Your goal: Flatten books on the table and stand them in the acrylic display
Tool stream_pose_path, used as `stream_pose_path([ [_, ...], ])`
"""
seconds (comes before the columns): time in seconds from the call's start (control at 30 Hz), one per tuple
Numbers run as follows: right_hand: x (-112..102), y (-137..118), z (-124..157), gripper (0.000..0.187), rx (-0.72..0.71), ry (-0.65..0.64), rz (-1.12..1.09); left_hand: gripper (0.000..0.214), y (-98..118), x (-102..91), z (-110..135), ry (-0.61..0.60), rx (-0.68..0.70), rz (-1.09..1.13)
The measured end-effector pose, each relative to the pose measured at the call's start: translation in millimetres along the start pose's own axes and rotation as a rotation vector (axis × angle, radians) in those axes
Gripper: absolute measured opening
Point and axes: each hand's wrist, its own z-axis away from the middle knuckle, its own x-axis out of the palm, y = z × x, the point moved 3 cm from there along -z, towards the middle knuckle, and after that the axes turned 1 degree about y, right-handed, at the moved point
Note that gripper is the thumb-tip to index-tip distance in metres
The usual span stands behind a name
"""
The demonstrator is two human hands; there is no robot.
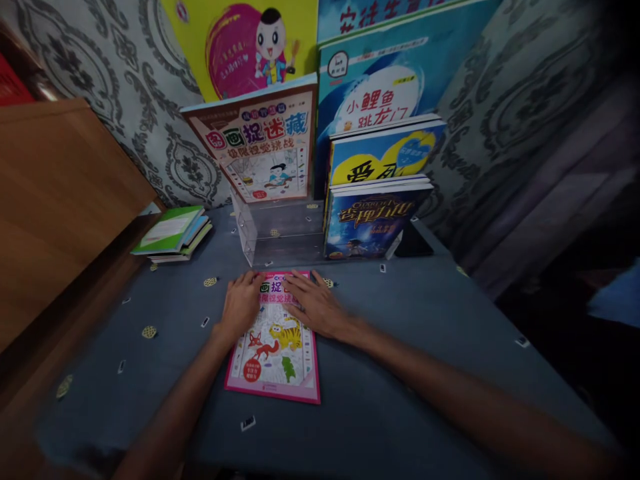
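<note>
A pink-bordered picture book (280, 370), with a fox and a yellow tiger on its cover, lies flat on the cloth-covered table. At its upper left edge is my left hand (242, 305), fingers bent together and closed on the book's edge. My right hand (320, 310) rests palm down across the upper right of the cover. Its fingers are spread and cover part of the title. Just behind the book stands a clear book rack (246, 230), holding a brown-bordered book (267, 150) at the left and a dark blue book (370, 217) at the right.
Taller books, a yellow-green one (195, 40) and a teal one (450, 57), stand in the rear tiers. A small stack of books (173, 230) lies at the table's back left. A wooden panel (65, 200) borders the left side, and patterned curtain (125, 53) hangs behind.
</note>
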Motion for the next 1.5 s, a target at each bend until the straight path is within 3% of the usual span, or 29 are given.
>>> stream_pose_path([
  [0.37, -1.1, -1.7, -0.4, 0.05, 0.003, -0.019, 0.02, 0.053, 17.0, -12.0, -2.6, -0.094, 0.035, -0.122],
  [0.6, -5.8, -3.3, 1.2, 0.05, 0.019, -0.03, -0.002, 0.044, 25.5, -8.7, -5.8, -0.058, 0.089, -0.091],
  [0.83, -8.1, 10.2, 12.2, 0.044, 0.114, 0.082, 0.062, 0.063, 36.1, 5.8, -8.8, -0.062, 0.144, 0.097],
  [1.03, -5.8, 18.2, 11.7, 0.04, 0.091, 0.153, -0.005, 0.054, 36.8, 2.8, -12.7, -0.047, 0.126, 0.103],
  [1.13, -3.9, 31.1, 9.5, 0.036, 0.085, 0.219, -0.146, 0.054, 40.1, -5.5, -15.7, -0.064, 0.141, 0.083],
  [1.27, 0.7, 52.2, 8.1, 0.043, 0.105, 0.32, -0.356, 0.06, 53.5, -15.7, -17.3, -0.098, 0.163, -0.038],
  [1.37, 3.7, 58.7, 8.6, 0.046, 0.126, 0.364, -0.375, 0.06, 63.9, -17.7, -17.3, -0.112, 0.156, -0.122],
  [1.5, 3.0, 55.8, 8.6, 0.049, 0.136, 0.331, -0.372, 0.058, 69.0, -13.2, -16.9, -0.097, 0.123, -0.131],
])
